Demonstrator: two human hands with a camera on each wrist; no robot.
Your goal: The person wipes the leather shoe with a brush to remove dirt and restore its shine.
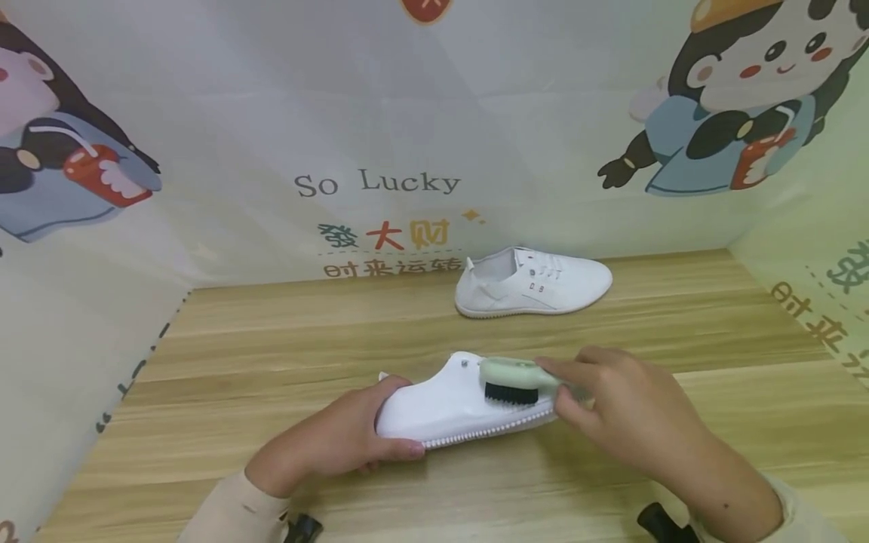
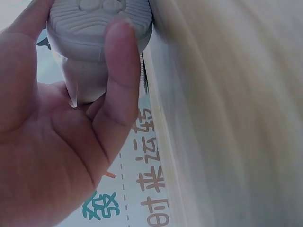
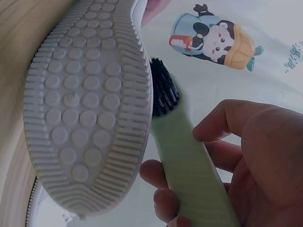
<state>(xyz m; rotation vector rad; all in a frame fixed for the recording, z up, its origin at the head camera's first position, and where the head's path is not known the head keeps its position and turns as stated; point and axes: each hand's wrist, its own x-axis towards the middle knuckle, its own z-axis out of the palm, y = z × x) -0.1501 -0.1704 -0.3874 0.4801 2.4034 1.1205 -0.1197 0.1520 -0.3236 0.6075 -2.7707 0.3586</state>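
A white shoe (image 1: 428,407) is tilted over the wooden table, its toe pointing right. My left hand (image 1: 356,430) grips it round the heel; the left wrist view shows the thumb and fingers about the heel's ridged sole (image 2: 75,23). In my right hand (image 1: 631,400) is a pale green brush (image 1: 512,373) with black bristles, held by its handle. The bristles (image 1: 511,394) lie against the shoe's side near the toe. From the right wrist view, the studded sole (image 3: 90,94) faces the camera and the brush handle (image 3: 189,165) runs between the thumb and fingers.
A second white shoe (image 1: 536,283) with laces stands at the table's back edge. Printed cloth walls (image 1: 380,113) with cartoon figures enclose the wooden table (image 1: 271,332) at the back and sides. Black objects (image 1: 665,522) show beside both wrists.
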